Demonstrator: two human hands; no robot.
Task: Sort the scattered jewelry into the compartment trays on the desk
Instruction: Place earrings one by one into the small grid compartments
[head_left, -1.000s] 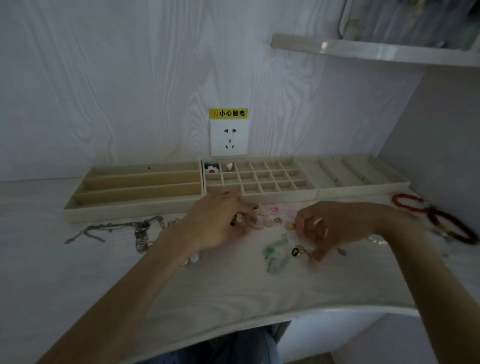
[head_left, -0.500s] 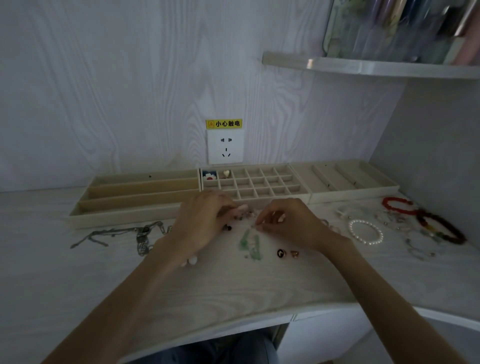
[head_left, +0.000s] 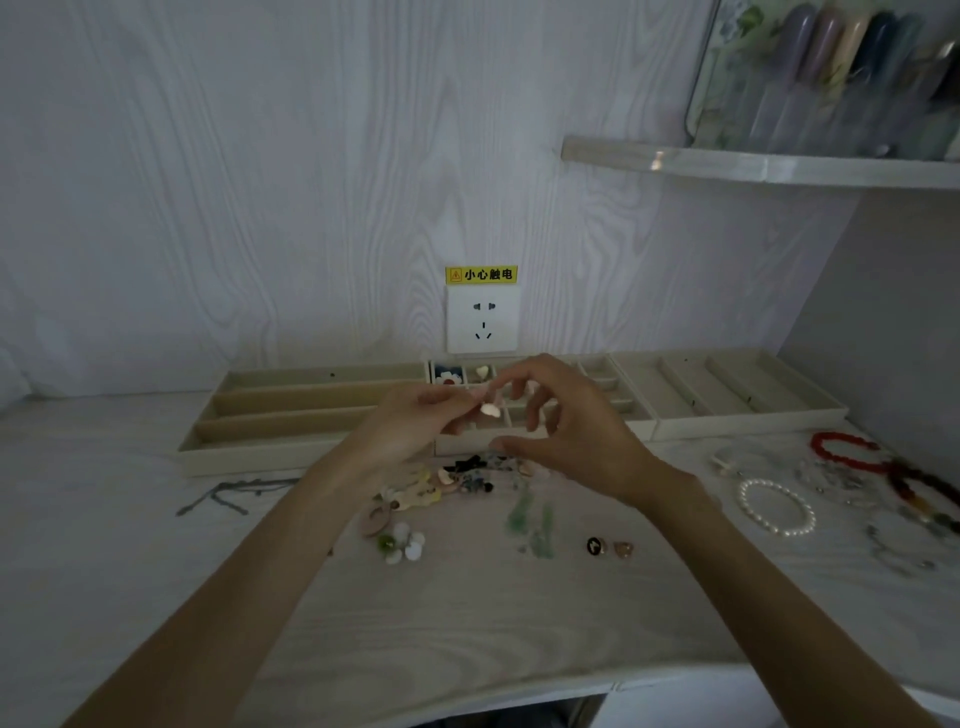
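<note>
Pale wood-grain tabletop (head_left: 467, 623). Nearest us, below our hands: scattered jewelry (head_left: 467, 480); pearl bracelet (head_left: 776, 506) off to their right. Our left hand (head_left: 415, 426) pinches a small pale earring (head_left: 490, 409); our right hand (head_left: 566, 426), fingers loosely curled, meets it at the piece. Beyond them: grid tray (head_left: 623, 400), long-slot tray (head_left: 291, 410), wall socket (head_left: 483, 319).
</note>
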